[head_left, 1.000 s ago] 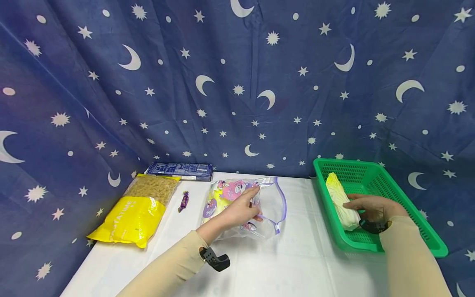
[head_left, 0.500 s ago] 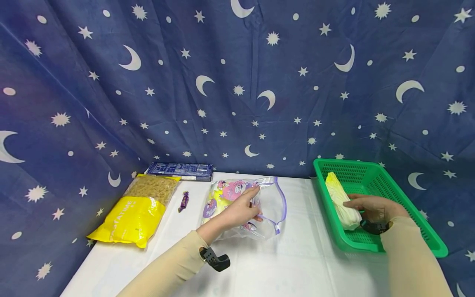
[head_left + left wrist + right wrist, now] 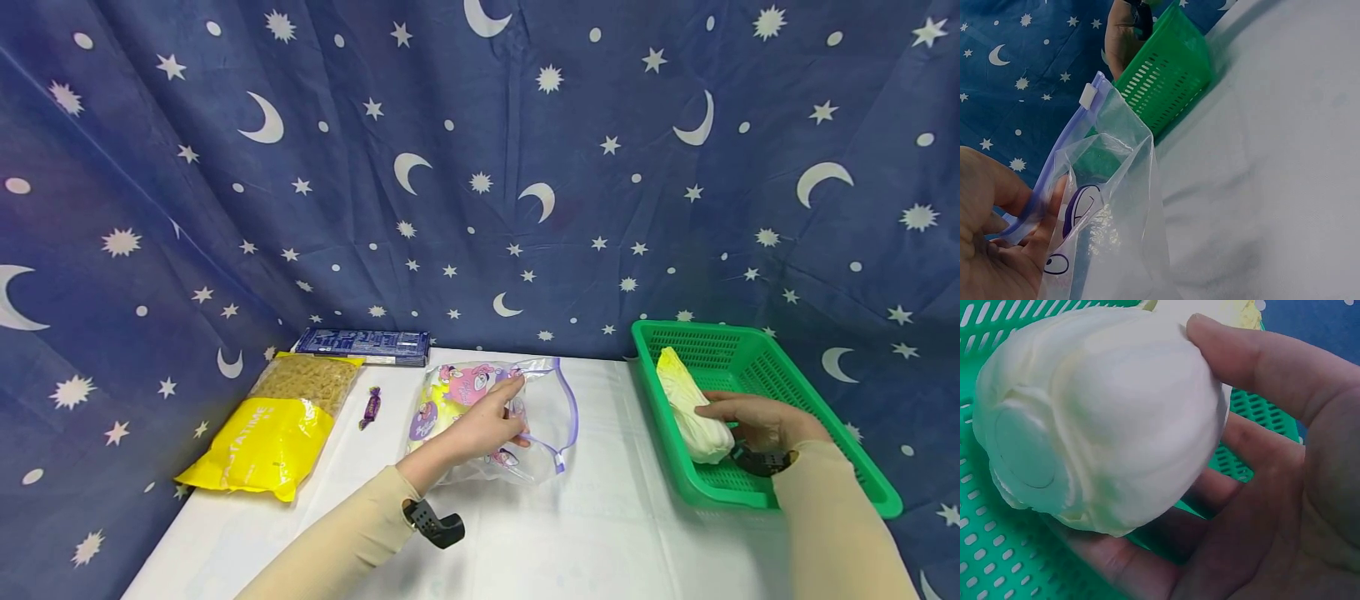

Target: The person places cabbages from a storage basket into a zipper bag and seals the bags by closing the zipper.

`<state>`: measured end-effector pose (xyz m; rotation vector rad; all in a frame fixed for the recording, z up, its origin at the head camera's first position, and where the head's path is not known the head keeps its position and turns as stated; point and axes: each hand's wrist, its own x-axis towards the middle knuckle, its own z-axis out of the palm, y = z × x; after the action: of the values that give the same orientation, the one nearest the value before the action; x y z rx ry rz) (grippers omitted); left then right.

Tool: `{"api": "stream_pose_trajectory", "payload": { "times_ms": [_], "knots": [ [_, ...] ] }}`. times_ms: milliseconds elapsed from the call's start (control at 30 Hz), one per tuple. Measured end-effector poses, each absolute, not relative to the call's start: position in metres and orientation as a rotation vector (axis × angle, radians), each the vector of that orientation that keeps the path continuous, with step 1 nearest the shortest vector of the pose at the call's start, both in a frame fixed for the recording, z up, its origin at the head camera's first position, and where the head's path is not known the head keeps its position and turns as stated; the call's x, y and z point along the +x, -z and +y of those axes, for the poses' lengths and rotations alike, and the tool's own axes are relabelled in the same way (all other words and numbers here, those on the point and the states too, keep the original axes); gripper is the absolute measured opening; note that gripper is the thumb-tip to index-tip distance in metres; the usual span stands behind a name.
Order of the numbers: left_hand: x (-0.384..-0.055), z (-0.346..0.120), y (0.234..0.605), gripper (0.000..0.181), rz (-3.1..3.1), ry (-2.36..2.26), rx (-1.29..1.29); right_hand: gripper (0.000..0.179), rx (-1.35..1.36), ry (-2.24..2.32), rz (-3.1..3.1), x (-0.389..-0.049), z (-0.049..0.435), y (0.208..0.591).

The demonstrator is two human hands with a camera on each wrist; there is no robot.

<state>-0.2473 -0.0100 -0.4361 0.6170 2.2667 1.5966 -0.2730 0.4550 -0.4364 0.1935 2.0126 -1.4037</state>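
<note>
A napa cabbage (image 3: 693, 408) with a yellow leafy tip lies tilted within the green basket (image 3: 810, 392). My right hand (image 3: 765, 421) grips it near its base; in the right wrist view the thumb presses on top while the fingers (image 3: 1141, 569) curl beneath, and the round cut end faces the camera. At the middle of the table is a clear zip bag (image 3: 551, 412) printed with cartoon figures, its purple-edged mouth facing right. My left hand (image 3: 487, 421) lies over it and holds the mouth's edge; the left wrist view shows the purple zip strip (image 3: 1054, 150) running between thumb and fingers.
Left of the bag lies a small purple wrapped candy (image 3: 371, 408). Farther left is a yellow pasta bag (image 3: 277, 433), with a flat dark blue package (image 3: 367, 346) behind it. A starry blue curtain (image 3: 480, 167) borders the white table (image 3: 600, 533) at the back.
In my right hand the napa cabbage has shifted very slightly, its base a little farther right. My left hand and the zip bag have not moved.
</note>
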Motion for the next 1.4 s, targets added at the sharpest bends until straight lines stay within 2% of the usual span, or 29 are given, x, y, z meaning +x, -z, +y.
{"api": "stream_pose_trajectory", "payload": {
  "times_ms": [267, 567, 867, 1400],
  "knots": [
    [-0.247, -0.009, 0.434, 0.071, 2.28, -1.583, 0.625, 0.093, 0.181, 1.402, 2.084, -0.267, 0.463, 0.424],
    [-0.247, -0.009, 0.434, 0.072, 2.291, -1.571, 0.631, 0.092, 0.257, 1.63, 2.11, -0.261, 0.476, 0.412],
    [-0.247, -0.007, 0.431, 0.073, 2.283, -1.573, 0.634, 0.089, 0.166, 1.735, 2.092, -0.261, 0.477, 0.397],
    [-0.249, -0.005, 0.431, 0.072, 2.255, -1.598, 0.618, 0.069, -0.201, 1.847, 1.998, -0.268, 0.401, 0.371]
  ]
}}
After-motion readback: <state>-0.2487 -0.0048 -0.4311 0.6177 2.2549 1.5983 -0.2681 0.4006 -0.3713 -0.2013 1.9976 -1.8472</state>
